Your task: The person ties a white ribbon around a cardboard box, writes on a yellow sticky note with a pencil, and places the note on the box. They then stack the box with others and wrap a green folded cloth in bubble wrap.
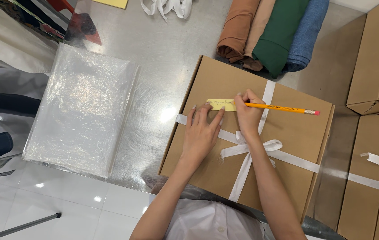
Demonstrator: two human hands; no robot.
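A flat brown cardboard box lies on the steel table, tied crosswise with a white ribbon knotted in a bow. A small yellow paper note sits on the lid's upper left part. My left hand lies flat on the lid with fingers spread, the fingertips at the note's lower edge. My right hand grips a yellow pencil with a pink eraser; its tip rests on the note's right end.
A stack of clear plastic bags lies to the left on the steel table. Rolled fabrics in tan, green and blue lie behind the box. More cardboard boxes stand at right, some ribboned. White ribbon loops lie at the far edge.
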